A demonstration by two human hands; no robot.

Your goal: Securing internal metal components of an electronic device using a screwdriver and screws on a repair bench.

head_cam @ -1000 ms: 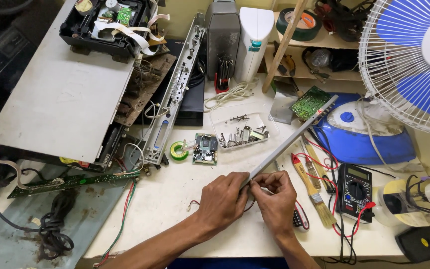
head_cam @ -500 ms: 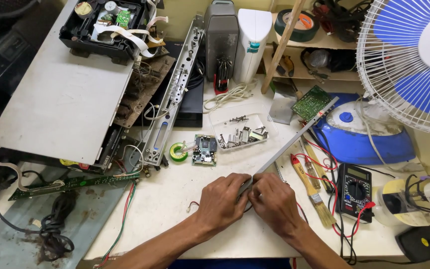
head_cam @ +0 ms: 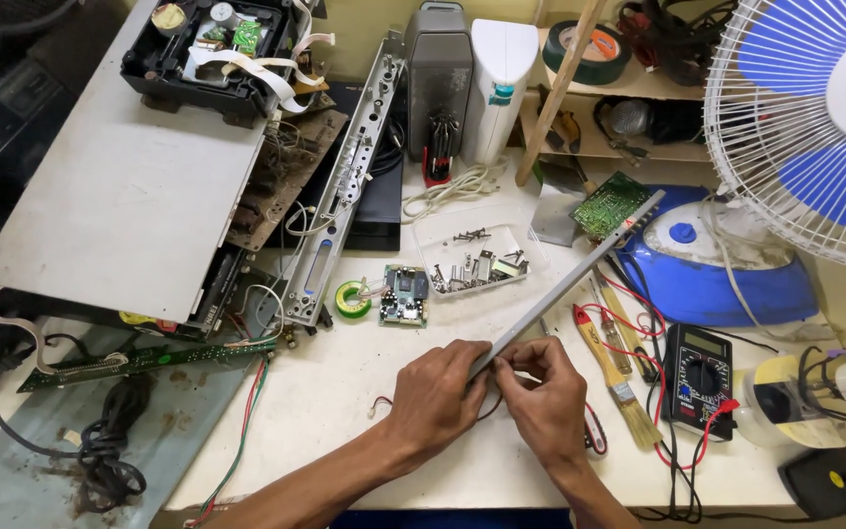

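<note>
Both hands meet at the near end of a long grey metal strip [head_cam: 570,279], low on the white workbench [head_cam: 345,411]. Left hand [head_cam: 435,397] pinches the strip's end from the left side; right hand [head_cam: 546,394] presses its fingertips [head_cam: 507,364] against the same end, touching the left hand's fingers. Strip is tilted, rising away from the hands to the upper right, far end over the blue iron [head_cam: 707,269].

Taking the strip as landmark:
- Just left of its middle: clear tray of screws [head_cam: 477,260], then a small circuit board [head_cam: 403,294] and a green solder roll [head_cam: 352,299].
- Right of it: paintbrush [head_cam: 619,382], black multimeter [head_cam: 700,367] with red leads.
- By its far end: green circuit board [head_cam: 607,204]; white-and-blue fan [head_cam: 815,118] beyond.
- Well left: opened grey player chassis [head_cam: 129,196].
</note>
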